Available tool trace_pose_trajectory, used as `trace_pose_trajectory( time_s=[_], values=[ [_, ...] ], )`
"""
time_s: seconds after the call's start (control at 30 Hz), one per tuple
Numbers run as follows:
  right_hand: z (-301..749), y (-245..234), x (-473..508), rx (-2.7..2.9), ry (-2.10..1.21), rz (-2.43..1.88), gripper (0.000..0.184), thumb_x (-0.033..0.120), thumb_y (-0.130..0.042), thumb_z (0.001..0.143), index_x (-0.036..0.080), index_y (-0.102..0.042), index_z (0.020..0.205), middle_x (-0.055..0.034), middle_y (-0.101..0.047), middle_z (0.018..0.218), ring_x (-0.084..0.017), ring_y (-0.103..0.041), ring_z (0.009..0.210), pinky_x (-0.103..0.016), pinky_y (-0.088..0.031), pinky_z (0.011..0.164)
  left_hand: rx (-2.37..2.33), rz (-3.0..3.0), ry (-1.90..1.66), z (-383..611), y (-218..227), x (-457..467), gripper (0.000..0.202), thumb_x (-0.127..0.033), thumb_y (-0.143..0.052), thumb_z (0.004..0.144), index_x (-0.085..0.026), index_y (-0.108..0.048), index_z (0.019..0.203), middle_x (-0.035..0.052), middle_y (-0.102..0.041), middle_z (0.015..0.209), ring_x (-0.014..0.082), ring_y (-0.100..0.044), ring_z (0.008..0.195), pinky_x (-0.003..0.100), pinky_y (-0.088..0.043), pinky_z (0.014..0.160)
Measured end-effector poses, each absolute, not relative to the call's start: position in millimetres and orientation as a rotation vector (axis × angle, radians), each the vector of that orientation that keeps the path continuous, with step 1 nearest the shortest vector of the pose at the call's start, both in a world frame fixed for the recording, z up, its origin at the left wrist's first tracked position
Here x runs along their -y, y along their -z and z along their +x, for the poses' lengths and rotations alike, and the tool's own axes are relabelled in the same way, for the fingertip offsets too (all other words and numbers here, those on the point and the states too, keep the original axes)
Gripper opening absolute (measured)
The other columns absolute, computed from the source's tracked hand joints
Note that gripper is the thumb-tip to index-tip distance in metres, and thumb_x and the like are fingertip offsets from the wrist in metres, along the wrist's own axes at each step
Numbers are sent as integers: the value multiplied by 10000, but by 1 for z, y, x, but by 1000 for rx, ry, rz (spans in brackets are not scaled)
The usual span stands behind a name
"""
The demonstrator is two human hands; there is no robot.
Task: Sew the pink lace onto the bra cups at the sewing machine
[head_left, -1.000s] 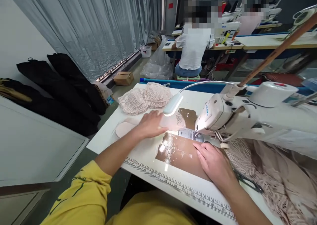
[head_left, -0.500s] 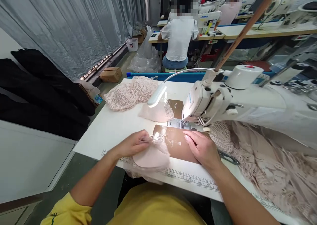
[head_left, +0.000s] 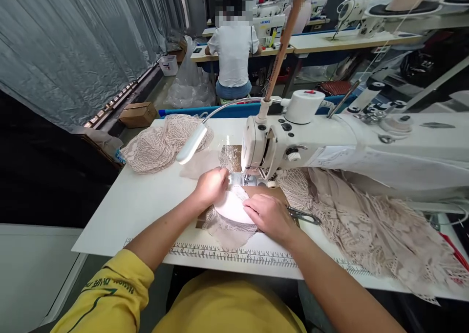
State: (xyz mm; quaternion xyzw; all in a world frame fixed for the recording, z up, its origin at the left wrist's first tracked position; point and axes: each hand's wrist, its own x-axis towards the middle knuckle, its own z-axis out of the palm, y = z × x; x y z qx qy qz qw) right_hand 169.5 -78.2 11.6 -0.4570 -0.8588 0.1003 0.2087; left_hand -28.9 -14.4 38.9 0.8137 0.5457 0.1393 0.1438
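Observation:
A pale pink bra cup (head_left: 232,207) with a lace edge lies in front of the sewing machine's (head_left: 252,152) needle, partly over a brown sheet (head_left: 269,192). My left hand (head_left: 212,188) is closed on the cup's upper left edge, close to the needle plate (head_left: 236,179). At the cup's right edge, my right hand (head_left: 269,214) pinches the fabric between thumb and fingers. Lace and sheer fabric (head_left: 230,237) hang from the cup's lower side toward me. Behind my left hand rests another sheer pale piece (head_left: 196,164). My fingers hide parts of the cup's edge.
Beige lace pieces (head_left: 150,149) are heaped at the back left. More lace fabric (head_left: 359,220) is piled under the machine arm, beside dark scissors (head_left: 304,214). A lamp (head_left: 192,143) hangs left of the needle. A ruler strip (head_left: 234,255) borders the front edge. A person (head_left: 234,54) sits ahead.
Both hands and the bra cup have come together near the needle; the cup moved up and forward from the table's front edge. My right hand now grips its edge. The view has shifted right.

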Motion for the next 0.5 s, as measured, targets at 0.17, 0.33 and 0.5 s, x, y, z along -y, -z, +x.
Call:
trace_pose_trajectory(
  time_s=[0.17, 0.33, 0.5],
  values=[
    [170, -12, 78, 2363, -261, -1318, 206, 210, -511, 884, 177, -654, 739, -29, -586, 716, -144, -528, 705, -256, -367, 655, -1191, 2778, -381, -26, -46, 39, 227, -215, -385, 927, -158, -602, 898, 74, -619, 846, 194, -564, 789, 310, -462, 705],
    [170, -12, 76, 2293, -243, -1393, 165, 230, -522, 884, 192, -668, 952, -53, -634, 872, -181, -561, 821, -287, -422, 733, -973, 2819, -373, -20, -30, 47, 227, -203, -437, 911, -127, -604, 1044, 128, -637, 1113, 230, -583, 1019, 375, -499, 859],
    [169, -9, 73, 2350, -173, -1491, 282, 225, -514, 881, 194, -627, 1139, -53, -641, 921, -195, -565, 814, -314, -435, 736, -957, 2796, -376, -23, -26, 41, 264, -225, -446, 904, -138, -566, 1122, 143, -593, 1221, 247, -556, 1129, 414, -500, 914]
  ],
)
